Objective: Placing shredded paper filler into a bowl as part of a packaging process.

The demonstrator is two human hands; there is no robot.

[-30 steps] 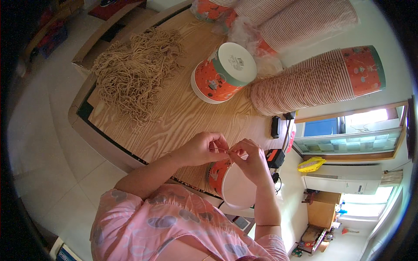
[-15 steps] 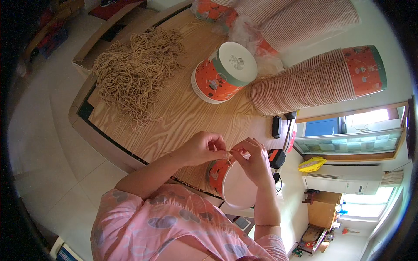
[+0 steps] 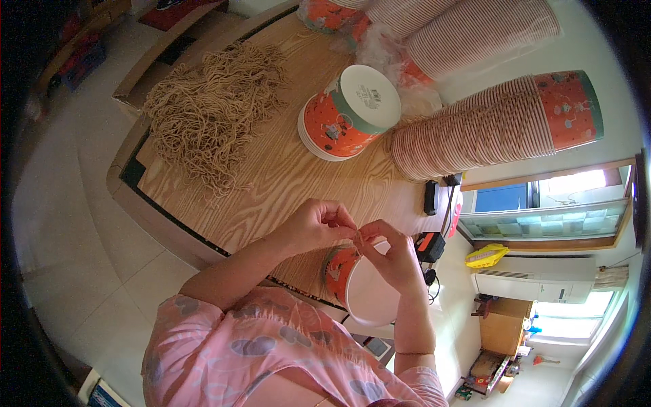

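An orange paper bucket with a white inside lies tilted at the table's near edge, its open mouth partly behind my right arm. Over its rim, my left hand and my right hand meet fingertip to fingertip. Both are closed in a pinch on a short piece of thin tan string, mostly covered by the fingers. Whether the string is fixed to the bucket I cannot tell. Farther left lies a heap of loose tan string.
An upside-down stack of orange buckets stands mid-table. To its right lies a long nested stack with string along its side. Plastic-wrapped stacks lie behind. A black box and an orange-black object sit at the right edge.
Both hands have shifted slightly upward in the picture, and their fingertips have come closer together around the string. The bucket, string heap and stacks stay where they were.
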